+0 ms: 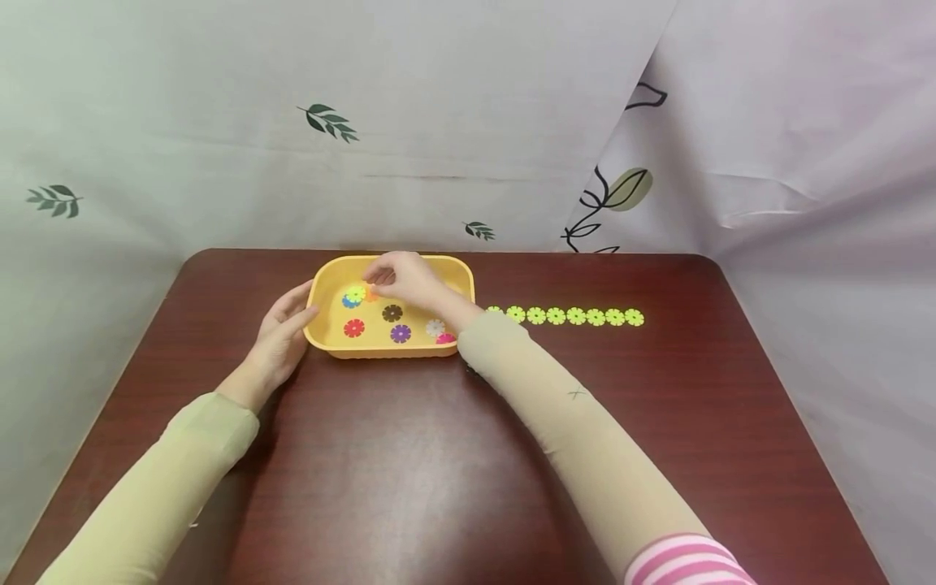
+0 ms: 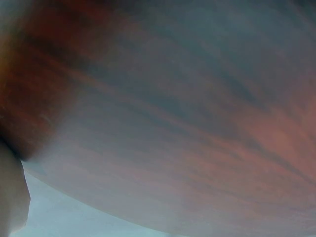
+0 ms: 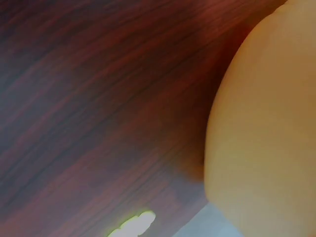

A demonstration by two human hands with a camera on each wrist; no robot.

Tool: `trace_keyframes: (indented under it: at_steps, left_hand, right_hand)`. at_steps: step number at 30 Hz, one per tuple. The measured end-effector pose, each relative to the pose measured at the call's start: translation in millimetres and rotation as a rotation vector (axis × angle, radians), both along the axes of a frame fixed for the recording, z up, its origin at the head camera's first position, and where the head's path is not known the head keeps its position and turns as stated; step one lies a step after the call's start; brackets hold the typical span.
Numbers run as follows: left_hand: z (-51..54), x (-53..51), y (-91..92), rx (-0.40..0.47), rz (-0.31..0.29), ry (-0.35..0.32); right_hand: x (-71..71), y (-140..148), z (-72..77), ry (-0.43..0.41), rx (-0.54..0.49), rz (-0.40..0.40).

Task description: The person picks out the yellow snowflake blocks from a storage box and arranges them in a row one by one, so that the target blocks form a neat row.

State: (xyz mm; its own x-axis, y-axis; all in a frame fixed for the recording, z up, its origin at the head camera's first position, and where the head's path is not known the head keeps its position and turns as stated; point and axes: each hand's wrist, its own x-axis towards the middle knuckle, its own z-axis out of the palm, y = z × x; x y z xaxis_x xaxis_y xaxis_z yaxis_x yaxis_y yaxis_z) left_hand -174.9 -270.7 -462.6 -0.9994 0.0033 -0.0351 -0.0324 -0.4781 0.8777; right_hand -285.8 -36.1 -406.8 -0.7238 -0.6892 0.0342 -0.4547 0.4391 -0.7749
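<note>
A yellow tray (image 1: 387, 353) stands near the table's far edge, holding flower-shaped discs. My left hand (image 1: 276, 337) holds its left side, thumb at the rim and fingers along the outer wall. Over the inside of the tray, my right hand (image 1: 409, 283) reaches in with bent fingers, thumb and forefinger apart. Beside its fingertips lie an orange disc (image 1: 372, 294), partly hidden, and a yellow-green disc (image 1: 355, 293) overlapping a blue disc (image 1: 348, 301). A brown disc (image 1: 392, 313), a red disc (image 1: 354, 327) and a purple disc (image 1: 400, 334) lie nearer the front.
Right of the tray, a straight row of yellow-green discs (image 1: 576, 316) lies on the dark red-brown table (image 1: 409, 463). The right forearm covers the row's left end. A white disc (image 1: 435, 327) and a pink disc (image 1: 445, 338) sit in the tray's front right corner. Patterned cloth (image 1: 409, 146) hangs behind.
</note>
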Motion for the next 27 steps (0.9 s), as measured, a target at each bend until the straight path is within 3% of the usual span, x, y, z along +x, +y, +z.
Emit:
trace_keyframes:
  at_steps: [4, 15, 27]
  left_hand:
    - [0.8, 0.5, 0.6, -0.017, 0.001, -0.007]
    - [1.1, 0.7, 0.6, -0.027, 0.002, 0.004]
    - [-0.8, 0.3, 0.8, -0.024, -0.006, 0.026]
  right_hand:
    - [-0.5, -10, -2.3, 0.025, 0.03, 0.035]
    - [-5.9, -25, -14.7, 0.228, 0.201, 0.109]
    - [-7.4, -27, -21.7, 0.246, 0.27, 0.168]
